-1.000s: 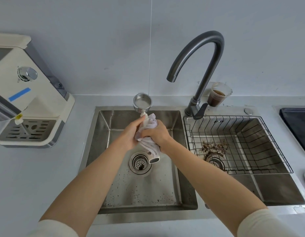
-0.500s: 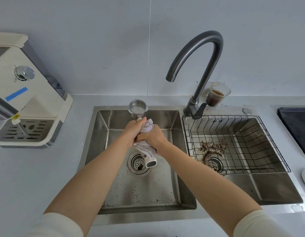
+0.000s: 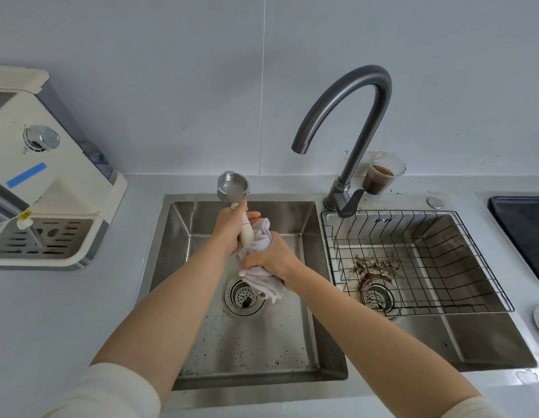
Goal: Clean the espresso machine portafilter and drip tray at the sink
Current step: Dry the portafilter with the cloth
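Head view, portafilter (image 3: 233, 185) held over left sink basin (image 3: 183, 227), basket end up, handle clasped in left grip (image 3: 229, 232), pale cloth (image 3: 266, 283) bunched against handle in curled right grip (image 3: 272, 257), drip tray (image 3: 42, 239) seated in machine (image 3: 66, 182).

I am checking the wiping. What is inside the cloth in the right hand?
The cream portafilter handle goes down into the cloth, which the right hand grips. The handle's lower end is covered and cannot be seen.
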`<move>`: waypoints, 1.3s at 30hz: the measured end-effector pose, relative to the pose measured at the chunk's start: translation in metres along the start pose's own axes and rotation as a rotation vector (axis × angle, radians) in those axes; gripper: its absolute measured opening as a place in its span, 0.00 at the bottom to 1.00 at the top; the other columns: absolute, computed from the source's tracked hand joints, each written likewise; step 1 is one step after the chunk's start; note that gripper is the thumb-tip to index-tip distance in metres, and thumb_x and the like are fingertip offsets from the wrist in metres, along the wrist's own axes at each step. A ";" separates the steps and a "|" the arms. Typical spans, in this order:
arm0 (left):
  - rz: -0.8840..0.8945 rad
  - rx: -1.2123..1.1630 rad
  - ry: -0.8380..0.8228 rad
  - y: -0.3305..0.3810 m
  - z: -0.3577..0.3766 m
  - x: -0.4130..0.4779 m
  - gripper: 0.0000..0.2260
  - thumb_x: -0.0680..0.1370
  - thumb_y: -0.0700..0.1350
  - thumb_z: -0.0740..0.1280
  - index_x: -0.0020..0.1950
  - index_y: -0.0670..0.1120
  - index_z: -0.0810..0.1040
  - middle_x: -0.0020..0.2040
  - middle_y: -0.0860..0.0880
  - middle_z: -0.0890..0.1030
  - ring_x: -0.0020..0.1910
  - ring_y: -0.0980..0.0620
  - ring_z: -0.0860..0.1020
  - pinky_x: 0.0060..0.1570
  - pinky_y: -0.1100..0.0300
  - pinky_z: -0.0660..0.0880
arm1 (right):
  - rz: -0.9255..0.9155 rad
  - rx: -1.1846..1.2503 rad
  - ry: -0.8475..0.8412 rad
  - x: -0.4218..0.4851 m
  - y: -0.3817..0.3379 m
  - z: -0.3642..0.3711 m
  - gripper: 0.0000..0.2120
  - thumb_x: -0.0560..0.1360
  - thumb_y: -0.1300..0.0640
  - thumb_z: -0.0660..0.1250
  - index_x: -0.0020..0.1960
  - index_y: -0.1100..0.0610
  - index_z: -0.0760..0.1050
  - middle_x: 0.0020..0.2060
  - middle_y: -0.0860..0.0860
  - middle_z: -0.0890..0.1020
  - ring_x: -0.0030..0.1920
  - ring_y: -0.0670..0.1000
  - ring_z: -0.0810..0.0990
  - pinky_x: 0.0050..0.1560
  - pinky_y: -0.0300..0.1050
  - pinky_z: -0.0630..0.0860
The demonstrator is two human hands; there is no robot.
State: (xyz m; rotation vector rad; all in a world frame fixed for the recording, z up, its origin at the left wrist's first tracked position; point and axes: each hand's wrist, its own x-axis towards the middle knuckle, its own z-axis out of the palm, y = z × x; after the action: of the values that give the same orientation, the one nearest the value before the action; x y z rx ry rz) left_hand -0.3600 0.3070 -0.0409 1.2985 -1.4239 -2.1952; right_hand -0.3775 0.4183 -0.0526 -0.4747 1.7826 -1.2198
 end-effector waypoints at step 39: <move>-0.165 -0.007 -0.268 -0.078 0.008 -0.015 0.08 0.77 0.37 0.63 0.39 0.46 0.70 0.21 0.53 0.71 0.16 0.58 0.66 0.21 0.67 0.69 | 0.073 0.488 0.410 -0.058 0.081 -0.176 0.11 0.75 0.63 0.62 0.55 0.54 0.75 0.50 0.57 0.79 0.49 0.53 0.79 0.55 0.50 0.75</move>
State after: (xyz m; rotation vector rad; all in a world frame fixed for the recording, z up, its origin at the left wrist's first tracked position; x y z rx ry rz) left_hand -0.3364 0.3605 -0.0958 1.1939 -1.4423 -2.5616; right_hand -0.4809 0.5902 -0.0778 0.1313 1.7209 -1.7230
